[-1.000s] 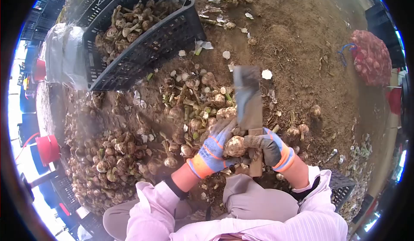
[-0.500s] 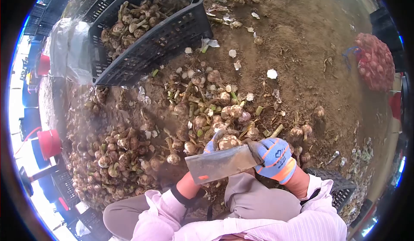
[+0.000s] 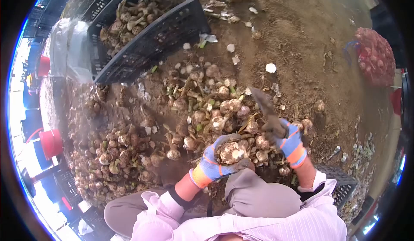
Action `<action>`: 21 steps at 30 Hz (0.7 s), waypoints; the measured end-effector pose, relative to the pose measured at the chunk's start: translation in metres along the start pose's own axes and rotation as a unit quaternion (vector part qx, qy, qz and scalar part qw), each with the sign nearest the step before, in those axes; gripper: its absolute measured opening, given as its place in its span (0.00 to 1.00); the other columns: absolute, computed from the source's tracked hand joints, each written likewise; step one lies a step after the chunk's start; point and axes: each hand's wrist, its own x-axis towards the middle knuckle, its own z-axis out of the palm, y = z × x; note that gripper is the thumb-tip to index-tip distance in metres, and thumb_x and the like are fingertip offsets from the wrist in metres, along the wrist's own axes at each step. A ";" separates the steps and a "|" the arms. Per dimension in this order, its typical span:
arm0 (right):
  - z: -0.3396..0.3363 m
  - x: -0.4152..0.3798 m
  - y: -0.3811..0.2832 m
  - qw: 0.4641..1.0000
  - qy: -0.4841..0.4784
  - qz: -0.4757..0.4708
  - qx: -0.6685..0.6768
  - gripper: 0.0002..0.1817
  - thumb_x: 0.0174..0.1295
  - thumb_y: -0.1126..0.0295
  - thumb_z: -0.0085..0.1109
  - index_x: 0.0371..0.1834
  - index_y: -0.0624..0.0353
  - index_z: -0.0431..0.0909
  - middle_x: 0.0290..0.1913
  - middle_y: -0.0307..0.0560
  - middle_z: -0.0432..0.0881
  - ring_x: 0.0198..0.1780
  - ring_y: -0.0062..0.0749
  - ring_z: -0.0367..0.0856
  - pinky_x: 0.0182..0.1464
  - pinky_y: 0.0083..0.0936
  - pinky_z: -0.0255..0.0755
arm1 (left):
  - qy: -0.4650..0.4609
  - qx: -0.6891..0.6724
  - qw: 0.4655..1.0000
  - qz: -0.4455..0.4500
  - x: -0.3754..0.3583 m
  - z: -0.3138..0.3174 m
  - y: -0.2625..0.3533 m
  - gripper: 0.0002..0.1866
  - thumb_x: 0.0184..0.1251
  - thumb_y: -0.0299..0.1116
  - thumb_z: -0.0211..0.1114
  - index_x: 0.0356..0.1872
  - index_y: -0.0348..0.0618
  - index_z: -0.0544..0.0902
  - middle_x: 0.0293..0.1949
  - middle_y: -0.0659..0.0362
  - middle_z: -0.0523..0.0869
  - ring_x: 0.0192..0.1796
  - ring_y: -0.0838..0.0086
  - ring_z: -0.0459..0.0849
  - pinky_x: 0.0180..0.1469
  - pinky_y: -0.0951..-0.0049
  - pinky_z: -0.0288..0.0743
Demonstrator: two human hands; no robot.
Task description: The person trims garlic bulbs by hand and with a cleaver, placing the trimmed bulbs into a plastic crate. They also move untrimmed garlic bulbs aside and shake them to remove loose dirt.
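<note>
Two gloved hands have changed: the left hand [image 3: 214, 161] now cradles a pale, dirt-crusted garlic bulb [image 3: 230, 152] in a closed grip above the knee, while the right hand [image 3: 288, 139], clamped on a broad steel cleaver [image 3: 263, 104], has swung right. Far left, a black slatted plastic crate [image 3: 151, 38] holds garlic.

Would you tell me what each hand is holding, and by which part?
Left hand cups a garlic bulb around its body; right hand grips a cleaver by its handle.
</note>
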 end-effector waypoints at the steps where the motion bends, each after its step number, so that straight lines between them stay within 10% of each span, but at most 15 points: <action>1: 0.014 -0.005 0.011 0.967 -0.014 0.072 0.242 0.11 0.57 0.74 0.59 0.43 0.63 0.79 0.35 0.40 0.82 0.37 0.22 0.79 0.36 0.19 0.74 | -0.006 0.000 1.000 0.007 0.010 -0.001 0.003 0.38 0.42 0.38 0.78 0.57 0.40 0.71 0.53 0.53 0.78 0.51 0.69 0.79 0.55 0.69 0.72; 4: 0.027 -0.004 -0.031 0.917 -0.090 0.170 0.350 0.11 0.54 0.77 0.62 0.42 0.64 0.79 0.37 0.41 0.82 0.37 0.23 0.79 0.37 0.21 0.75 | 0.019 0.486 0.869 0.089 0.019 0.001 0.010 0.46 0.42 0.58 0.71 0.64 0.51 0.67 0.60 0.48 0.69 0.45 0.49 0.79 0.48 0.60 0.75; 9: 0.052 -0.015 0.003 0.979 -0.063 0.002 0.193 0.16 0.50 0.80 0.63 0.43 0.63 0.76 0.40 0.41 0.81 0.42 0.20 0.78 0.46 0.21 0.73 | -0.042 0.351 0.931 -0.088 0.009 0.007 0.016 0.39 0.48 0.51 0.69 0.63 0.50 0.66 0.56 0.49 0.73 0.49 0.48 0.78 0.46 0.59 0.75; 12: 0.029 -0.014 -0.018 0.981 -0.139 0.002 0.134 0.16 0.50 0.81 0.62 0.44 0.63 0.76 0.40 0.41 0.82 0.42 0.20 0.78 0.45 0.21 0.74 | -0.110 0.411 0.900 0.100 0.008 -0.002 0.013 0.25 0.50 0.32 0.64 0.53 0.45 0.73 0.50 0.49 0.77 0.45 0.54 0.81 0.45 0.60 0.76; 15: 0.002 -0.003 -0.022 0.960 -0.174 -0.064 -0.210 0.19 0.47 0.72 0.60 0.46 0.58 0.76 0.38 0.52 0.83 0.40 0.42 0.83 0.42 0.30 0.76 | -0.183 0.490 0.838 0.156 0.005 -0.005 0.015 0.21 0.51 0.29 0.60 0.50 0.44 0.76 0.46 0.51 0.79 0.45 0.57 0.81 0.46 0.62 0.76; 17: 0.003 -0.002 -0.031 0.945 -0.196 -0.065 -0.254 0.20 0.45 0.70 0.59 0.45 0.57 0.76 0.38 0.54 0.82 0.40 0.47 0.81 0.43 0.34 0.75 | -0.176 0.410 0.881 0.159 0.005 0.001 0.011 0.17 0.54 0.32 0.58 0.47 0.47 0.78 0.43 0.56 0.80 0.41 0.62 0.81 0.39 0.66 0.77; 19: 0.007 -0.001 -0.035 0.927 -0.218 -0.063 -0.298 0.21 0.44 0.68 0.58 0.45 0.57 0.75 0.38 0.56 0.81 0.41 0.51 0.79 0.43 0.37 0.74 | -0.223 0.557 0.768 0.226 0.002 0.010 0.005 0.17 0.56 0.32 0.56 0.48 0.45 0.77 0.45 0.55 0.79 0.42 0.64 0.81 0.39 0.67 0.77; 21: 0.010 0.002 -0.036 0.922 -0.239 -0.088 -0.292 0.21 0.42 0.68 0.56 0.44 0.57 0.75 0.37 0.54 0.81 0.41 0.51 0.80 0.43 0.38 0.74 | -0.224 0.528 0.783 0.240 0.000 0.010 0.006 0.16 0.57 0.32 0.55 0.47 0.44 0.77 0.48 0.53 0.77 0.43 0.66 0.82 0.40 0.67 0.77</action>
